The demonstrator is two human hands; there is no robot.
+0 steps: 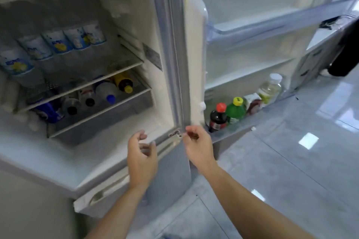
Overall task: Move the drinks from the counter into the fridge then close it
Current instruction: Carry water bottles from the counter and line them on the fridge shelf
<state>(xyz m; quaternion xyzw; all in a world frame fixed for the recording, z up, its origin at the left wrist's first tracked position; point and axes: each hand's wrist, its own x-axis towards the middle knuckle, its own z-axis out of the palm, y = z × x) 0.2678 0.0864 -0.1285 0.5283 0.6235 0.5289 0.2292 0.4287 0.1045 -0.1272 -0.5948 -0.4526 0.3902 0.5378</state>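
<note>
The fridge [169,48] stands open, its door [252,48] swung out to the right. Several white cartons [58,43] line the upper shelf. Below them, bottles lie on their sides on the lower shelf [108,91]. The bottom door rack holds a dark cola bottle with a red cap [218,116], a green bottle with a yellow cap [235,109] and a clear bottle with a white cap [270,88]. My left hand [141,157] hovers in front of the fridge's lower edge, fingers loosely curled, holding nothing. My right hand [198,145] is near the bottom hinge, fingers curled, also empty.
A glossy grey tiled floor [291,161] spreads to the right. A dark cloth [345,50] hangs past the door's far edge. The lower compartment's handle [104,194] sits below my left forearm.
</note>
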